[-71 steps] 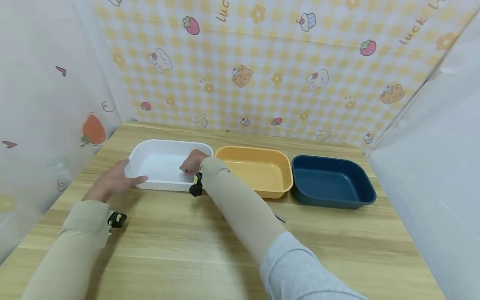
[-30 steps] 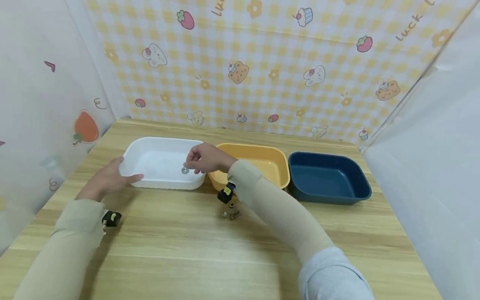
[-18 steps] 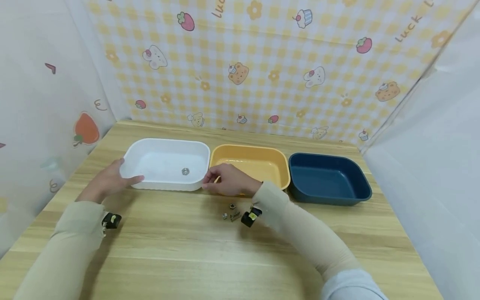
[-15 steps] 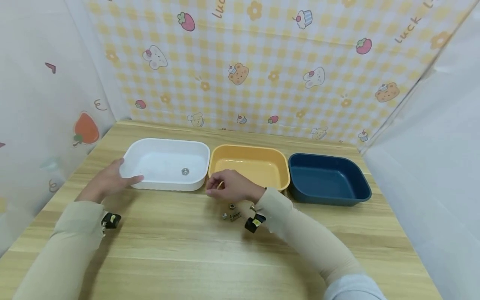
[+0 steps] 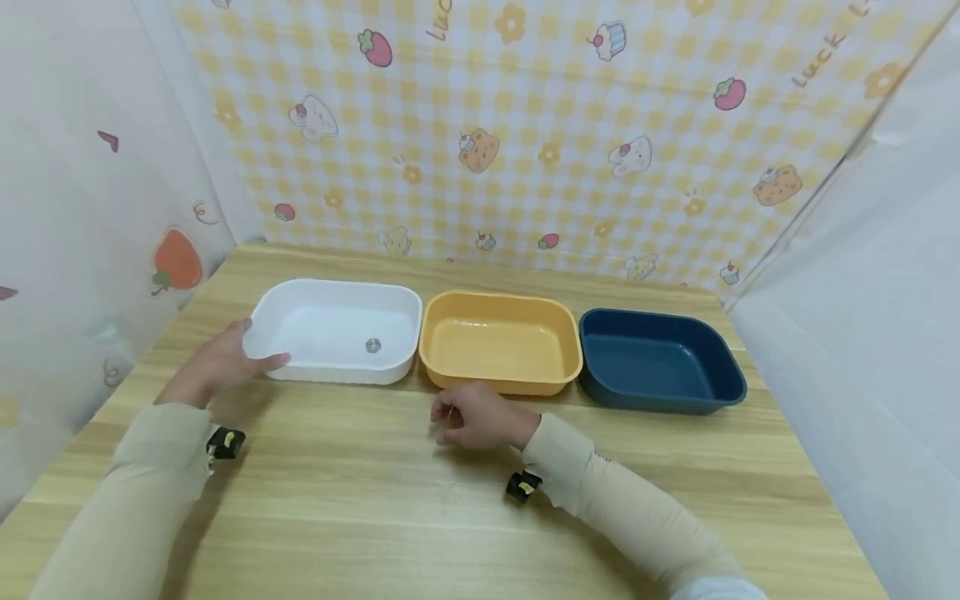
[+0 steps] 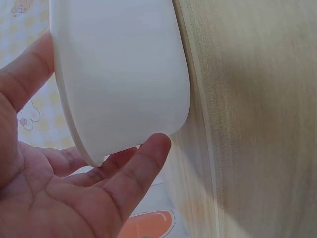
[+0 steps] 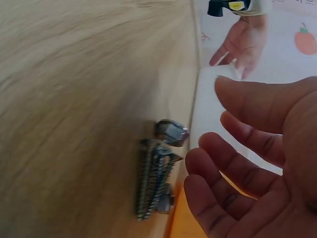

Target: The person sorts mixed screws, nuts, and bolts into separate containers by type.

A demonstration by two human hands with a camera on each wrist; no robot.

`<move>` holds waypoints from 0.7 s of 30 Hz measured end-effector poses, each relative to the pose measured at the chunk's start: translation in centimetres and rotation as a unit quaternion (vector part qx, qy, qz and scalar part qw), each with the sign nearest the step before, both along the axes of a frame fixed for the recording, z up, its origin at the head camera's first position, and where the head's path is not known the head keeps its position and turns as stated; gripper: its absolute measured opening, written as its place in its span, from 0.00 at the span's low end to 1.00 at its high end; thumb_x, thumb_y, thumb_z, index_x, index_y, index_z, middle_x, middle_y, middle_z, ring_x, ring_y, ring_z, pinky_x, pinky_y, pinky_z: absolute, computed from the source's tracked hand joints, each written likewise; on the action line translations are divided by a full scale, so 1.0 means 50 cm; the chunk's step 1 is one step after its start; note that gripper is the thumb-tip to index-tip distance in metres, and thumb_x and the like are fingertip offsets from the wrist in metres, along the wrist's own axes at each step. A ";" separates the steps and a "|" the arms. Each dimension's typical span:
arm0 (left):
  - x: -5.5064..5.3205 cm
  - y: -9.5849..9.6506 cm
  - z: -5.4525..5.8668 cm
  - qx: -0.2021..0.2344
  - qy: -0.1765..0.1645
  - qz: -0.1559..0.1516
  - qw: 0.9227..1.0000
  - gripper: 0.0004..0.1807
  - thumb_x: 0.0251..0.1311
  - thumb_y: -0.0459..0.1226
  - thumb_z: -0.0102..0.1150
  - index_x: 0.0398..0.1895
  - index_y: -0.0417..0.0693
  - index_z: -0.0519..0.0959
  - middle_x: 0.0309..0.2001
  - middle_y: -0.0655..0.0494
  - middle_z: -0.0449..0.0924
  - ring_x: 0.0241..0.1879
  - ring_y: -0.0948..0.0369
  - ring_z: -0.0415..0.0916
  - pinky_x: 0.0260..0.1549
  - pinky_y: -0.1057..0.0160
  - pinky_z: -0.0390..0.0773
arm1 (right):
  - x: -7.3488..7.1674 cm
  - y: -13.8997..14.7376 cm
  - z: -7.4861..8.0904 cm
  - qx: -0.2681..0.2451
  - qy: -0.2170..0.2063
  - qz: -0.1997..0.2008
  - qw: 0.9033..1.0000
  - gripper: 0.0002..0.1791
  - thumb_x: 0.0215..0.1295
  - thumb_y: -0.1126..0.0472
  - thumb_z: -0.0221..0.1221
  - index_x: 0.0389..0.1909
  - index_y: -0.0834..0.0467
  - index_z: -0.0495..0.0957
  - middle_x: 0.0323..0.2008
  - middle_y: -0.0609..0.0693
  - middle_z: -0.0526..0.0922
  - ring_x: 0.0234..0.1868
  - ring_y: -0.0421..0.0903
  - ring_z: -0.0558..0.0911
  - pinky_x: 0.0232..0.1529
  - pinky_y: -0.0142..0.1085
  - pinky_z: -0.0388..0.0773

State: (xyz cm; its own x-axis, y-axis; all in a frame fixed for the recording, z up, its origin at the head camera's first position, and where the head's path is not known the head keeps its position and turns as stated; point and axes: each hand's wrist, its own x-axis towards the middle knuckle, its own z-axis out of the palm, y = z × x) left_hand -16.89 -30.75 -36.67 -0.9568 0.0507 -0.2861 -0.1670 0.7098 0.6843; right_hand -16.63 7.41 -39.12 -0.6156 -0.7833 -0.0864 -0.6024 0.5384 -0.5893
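At the left end of a white plastic bin (image 5: 341, 372), my left hand (image 5: 217, 362) grips the corner, thumb and fingers spread along its rim. The left wrist view shows fingers (image 6: 141, 171) against the bin's outer wall (image 6: 124, 79). One hex nut (image 5: 372, 345) lies inside this bin. My right hand (image 5: 480, 417) is over the table in front of the yellow bin, fingers loosely bent and holding nothing. Close by its fingertips in the right wrist view are several screws (image 7: 152, 181), a nut (image 7: 171, 132) and another nut (image 7: 165, 199); the hand hides them in the head view.
A yellow bin (image 5: 501, 386) stands beside the white one, and a dark blue bin (image 5: 660, 404) is to its right, all in a row on the wooden table (image 5: 337, 500). Behind them hangs a checked cloth (image 5: 525, 183); pale sheets flank both sides.
My right hand has come out of the white bin, leaving the hex nut there, and moved right and nearer me, over the screws and nuts. The left hand stays at the white bin.
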 end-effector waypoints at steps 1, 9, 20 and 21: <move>0.000 0.000 -0.001 0.001 -0.004 0.002 1.000 0.61 0.60 0.54 0.62 0.71 0.25 0.32 0.69 0.21 0.40 0.66 0.28 0.45 0.61 0.29 0.50 | 0.000 0.001 -0.003 0.007 -0.003 0.001 1.000 0.10 0.57 0.61 0.70 0.38 0.56 0.80 0.30 0.45 0.79 0.32 0.38 0.76 0.34 0.26 0.74; -0.008 0.003 0.002 0.006 0.024 -0.020 0.999 0.55 0.63 0.51 0.61 0.72 0.25 0.38 0.68 0.23 0.49 0.63 0.32 0.53 0.59 0.29 0.54 | -0.013 0.002 -0.015 0.024 -0.028 0.015 0.999 0.11 0.54 0.63 0.72 0.36 0.54 0.80 0.29 0.44 0.78 0.31 0.35 0.74 0.34 0.25 0.74; -0.007 0.003 0.000 0.011 0.012 -0.022 1.000 0.54 0.64 0.51 0.60 0.73 0.27 0.39 0.68 0.25 0.50 0.62 0.35 0.54 0.59 0.29 0.54 | -0.015 -0.002 -0.016 0.024 0.000 0.036 0.999 0.04 0.61 0.66 0.65 0.33 0.54 0.81 0.27 0.39 0.78 0.30 0.34 0.75 0.33 0.24 0.74; -0.007 0.002 0.000 0.009 0.009 -0.021 1.000 0.54 0.63 0.52 0.60 0.73 0.28 0.38 0.69 0.25 0.49 0.63 0.34 0.53 0.59 0.29 0.54 | -0.015 -0.003 -0.014 0.022 0.004 0.036 0.999 0.03 0.62 0.66 0.64 0.33 0.54 0.81 0.27 0.39 0.78 0.30 0.33 0.75 0.33 0.25 0.74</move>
